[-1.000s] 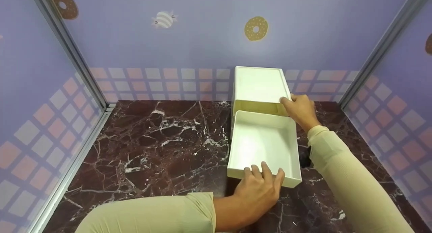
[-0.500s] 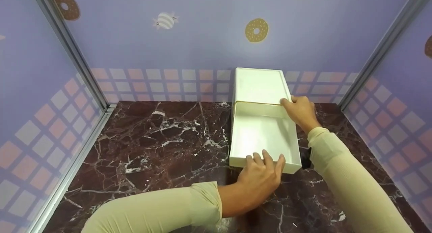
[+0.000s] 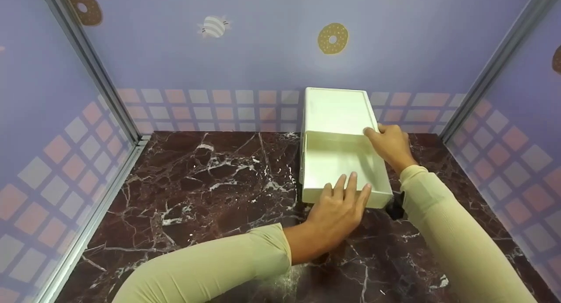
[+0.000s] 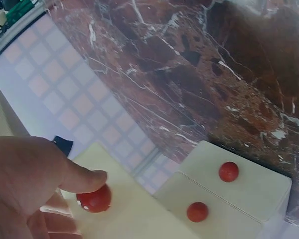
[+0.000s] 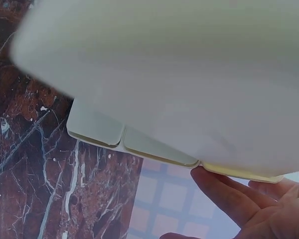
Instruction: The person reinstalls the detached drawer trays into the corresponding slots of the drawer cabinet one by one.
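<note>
A white drawer cabinet (image 3: 337,111) stands against the back wall, its top drawer (image 3: 324,169) partly pulled out and bare inside. My left hand (image 3: 337,215) is at the drawer's front, with straight fingers reaching over the front edge. In the left wrist view its thumb presses a round red knob (image 4: 94,199) on the drawer front. Below it, two lower drawers are closed, with a red knob (image 4: 228,172) and another red knob (image 4: 197,212). My right hand (image 3: 390,147) grips the cabinet's right front corner, thumb on top and fingers along the side.
The cabinet stands on a dark red marbled tabletop (image 3: 197,197). A lilac back wall (image 3: 263,53) with printed sweets and tiles rises behind. A metal post (image 3: 87,62) marks the left corner, and another post (image 3: 495,62) the right.
My left hand has moved away from me, and the top drawer has slid farther into the cabinet. The left fingers have straightened. My right hand keeps its grip on the cabinet corner.
</note>
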Motion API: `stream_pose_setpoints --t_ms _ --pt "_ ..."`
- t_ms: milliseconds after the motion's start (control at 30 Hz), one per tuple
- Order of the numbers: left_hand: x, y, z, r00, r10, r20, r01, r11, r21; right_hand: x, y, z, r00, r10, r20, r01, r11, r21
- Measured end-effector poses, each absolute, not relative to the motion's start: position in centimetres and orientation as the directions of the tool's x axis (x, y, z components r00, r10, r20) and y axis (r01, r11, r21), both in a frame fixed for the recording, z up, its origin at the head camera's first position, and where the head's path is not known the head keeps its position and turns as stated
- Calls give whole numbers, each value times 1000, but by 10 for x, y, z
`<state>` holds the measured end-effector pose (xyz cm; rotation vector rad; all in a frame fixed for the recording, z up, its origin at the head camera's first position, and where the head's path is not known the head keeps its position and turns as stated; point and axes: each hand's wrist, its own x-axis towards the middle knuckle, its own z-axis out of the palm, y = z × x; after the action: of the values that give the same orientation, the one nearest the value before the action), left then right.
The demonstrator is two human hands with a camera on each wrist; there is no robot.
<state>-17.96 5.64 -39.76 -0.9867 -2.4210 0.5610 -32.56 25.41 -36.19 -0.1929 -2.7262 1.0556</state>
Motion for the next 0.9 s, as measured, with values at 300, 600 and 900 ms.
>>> stream_pose_setpoints --t_ms 300,600,900 --pt "-210 55 -400 -588 729 352 534 676 -508 -326 254 -363 -970 195 146 40 720 -693" --pt "-212 56 -416 -647 682 341 522 722 -454 -325 257 -362 -970 180 162 25 739 -674" --pt "-175 54 -458 -788 587 185 461 763 -453 -326 256 -362 -968 178 176 21 759 -651"
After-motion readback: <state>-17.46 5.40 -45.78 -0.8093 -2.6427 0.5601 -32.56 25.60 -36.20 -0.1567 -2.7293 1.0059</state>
